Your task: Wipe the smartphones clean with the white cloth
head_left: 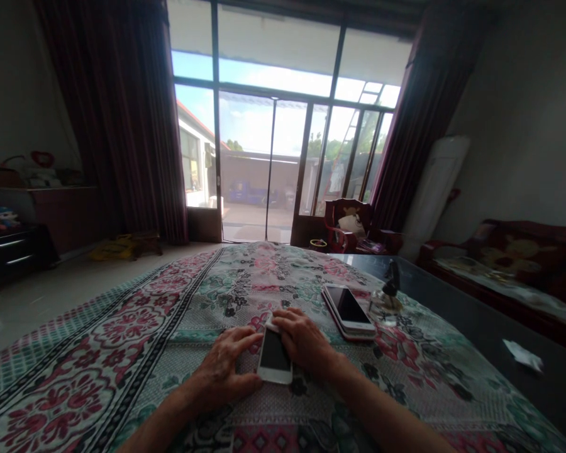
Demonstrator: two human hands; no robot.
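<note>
A white-framed smartphone (276, 353) with a dark screen lies flat on the flowered tablecloth (226, 283). Along its left edge, my left hand (226, 362) steadies it, thumb at the lower left corner and fingers at the upper left side. My right hand (306, 340) reaches over from the right, its bent fingers pressed together on the phone's top end. Something white shows under those fingertips; I cannot tell whether it is a small wipe or the phone's own top edge. To the right, another white smartphone (349, 307) rests on a pinkish flat item.
A clear glass bottle with a black top (387, 305) stands right of the second phone. White crumpled paper (523, 355) lies on the dark surface at right. Beyond are a wooden armchair (351, 220), a sofa (514, 251) and a glass door (259, 170).
</note>
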